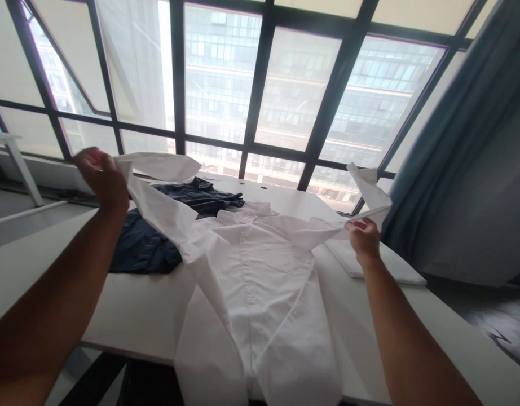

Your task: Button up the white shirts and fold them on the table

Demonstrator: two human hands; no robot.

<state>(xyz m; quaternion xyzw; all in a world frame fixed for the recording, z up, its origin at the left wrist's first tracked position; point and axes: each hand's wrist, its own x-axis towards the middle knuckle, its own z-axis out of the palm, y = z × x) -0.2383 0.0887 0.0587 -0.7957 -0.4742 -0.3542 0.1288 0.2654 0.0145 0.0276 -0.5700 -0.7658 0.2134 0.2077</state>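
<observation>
**White long-sleeved cloth shirt (251, 270) spread on the bench, both sleeves held up**

Nearest, the bottom of the shirt is draped over the near edge of the smooth white bench (348, 321). The middle is laid on the bench with the front strip up, and some wrinkles can be seen.

The right sleeve (321, 234) is pinched by the fingers of the right hand (364, 239), and its loose end is flung up. Below it, a flat white thing, maybe folded cloth (395, 268), is set on the bench.

The left sleeve (162, 211) is gripped by the fingers of the left hand (101, 175), which is a bit blurred. Just beside that sleeve, a dark blue crumpled piece of clothing (145, 245) is seen.

The spreading seems mostly done: the sleeves are pulled out wide, but they are not yet laid down, and the wrinkles are not smoothed.

Farthest back, big dark-framed windows (217, 73) are flanked by a long blue-grey curtain (446, 129).
</observation>
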